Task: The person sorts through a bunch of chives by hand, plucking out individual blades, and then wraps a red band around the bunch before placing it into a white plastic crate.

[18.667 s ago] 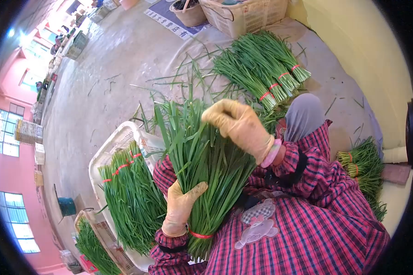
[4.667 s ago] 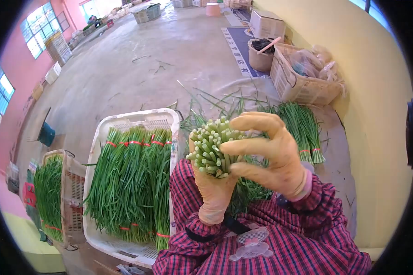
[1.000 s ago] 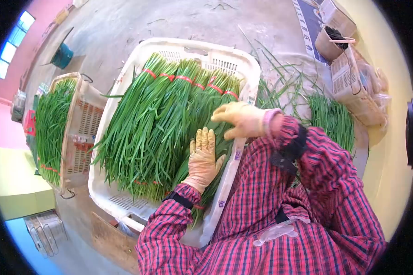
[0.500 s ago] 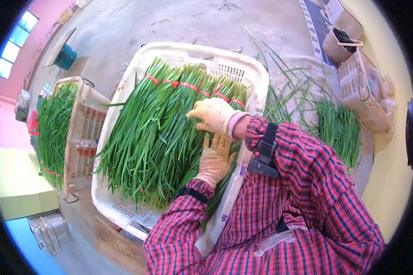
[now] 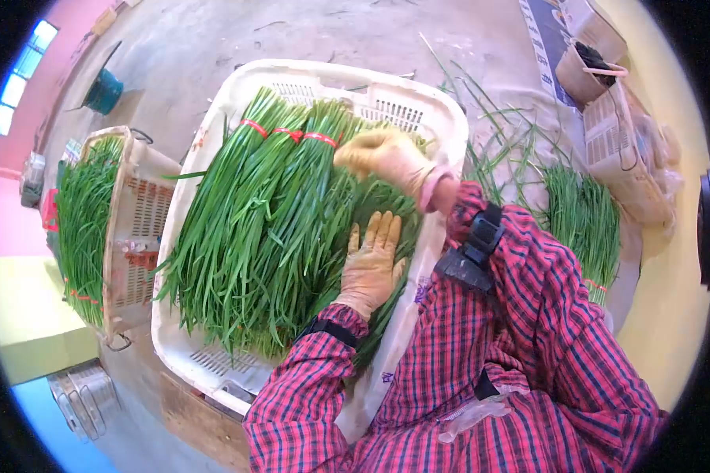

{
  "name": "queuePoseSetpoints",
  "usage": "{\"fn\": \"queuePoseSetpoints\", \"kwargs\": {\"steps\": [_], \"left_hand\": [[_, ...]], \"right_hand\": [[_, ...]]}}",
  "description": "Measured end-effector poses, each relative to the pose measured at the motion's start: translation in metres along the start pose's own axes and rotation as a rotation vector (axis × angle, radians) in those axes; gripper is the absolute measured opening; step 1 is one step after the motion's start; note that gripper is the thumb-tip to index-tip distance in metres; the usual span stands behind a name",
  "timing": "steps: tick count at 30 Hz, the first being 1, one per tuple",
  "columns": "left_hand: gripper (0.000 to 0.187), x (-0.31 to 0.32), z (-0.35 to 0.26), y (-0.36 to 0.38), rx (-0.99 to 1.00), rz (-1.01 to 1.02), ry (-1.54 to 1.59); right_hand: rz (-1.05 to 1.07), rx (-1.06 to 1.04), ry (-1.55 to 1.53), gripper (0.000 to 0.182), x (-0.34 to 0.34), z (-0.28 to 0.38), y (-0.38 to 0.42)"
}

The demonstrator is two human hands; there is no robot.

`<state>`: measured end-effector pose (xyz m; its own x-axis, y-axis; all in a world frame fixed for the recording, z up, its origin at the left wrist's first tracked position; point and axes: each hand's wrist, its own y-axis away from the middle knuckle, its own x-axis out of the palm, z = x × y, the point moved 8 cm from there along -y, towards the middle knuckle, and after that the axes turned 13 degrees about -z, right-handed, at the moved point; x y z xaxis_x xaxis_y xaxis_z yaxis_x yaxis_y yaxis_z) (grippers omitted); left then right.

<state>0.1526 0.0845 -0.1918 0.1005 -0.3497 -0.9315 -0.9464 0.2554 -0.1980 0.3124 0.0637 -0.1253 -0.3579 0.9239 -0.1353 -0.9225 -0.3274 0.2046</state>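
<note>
Bundles of green leaves [image 5: 252, 225] lie side by side in the white crate [image 5: 323, 69], long axis nearly parallel to the crate's long sides: pale tied ends point to the far rim, leaf tips to the near end and slightly left. Red bands [image 5: 320, 139] encircle the leftmost bundles close to their tied ends. Left hand [image 5: 368, 272] rests flat on the leaves at the right, back upward, fingers extended toward the far rim. Right hand [image 5: 390, 160] is at the tied ends on the right, fingers curled inward; whether it grips anything cannot be determined. It hides most stem ends behind it. Left sleeve [image 5: 304, 394] covers part of the crate's near end. Clearance: a bare strip separates the tied ends from the far rim, with another at the near left corner. A slatted crate [image 5: 154, 221] stands just beside the left rim; open floor [image 5: 331, 31] extends beyond the far rim.
</note>
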Motion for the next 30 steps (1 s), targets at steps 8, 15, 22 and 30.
{"fn": "queuePoseSetpoints", "kwargs": {"steps": [8,15,22,30], "left_hand": [[0.082,-0.005,-0.007,-0.006,-0.022,0.053,-0.001],[0.079,0.042,0.022,0.011,0.132,0.123,-0.527],[0.073,0.070,0.039,0.015,0.232,0.101,-0.660],[0.073,0.059,0.030,-0.002,0.187,0.263,-0.705]], "right_hand": [[-0.464,-0.083,-0.346,0.026,-0.189,-0.017,0.098],[-0.567,0.259,0.466,0.067,-0.226,-0.232,0.242],[-1.268,0.557,0.652,0.068,-0.362,-0.343,0.365],[-1.154,1.065,0.848,0.097,-0.429,-0.376,0.397]]}}
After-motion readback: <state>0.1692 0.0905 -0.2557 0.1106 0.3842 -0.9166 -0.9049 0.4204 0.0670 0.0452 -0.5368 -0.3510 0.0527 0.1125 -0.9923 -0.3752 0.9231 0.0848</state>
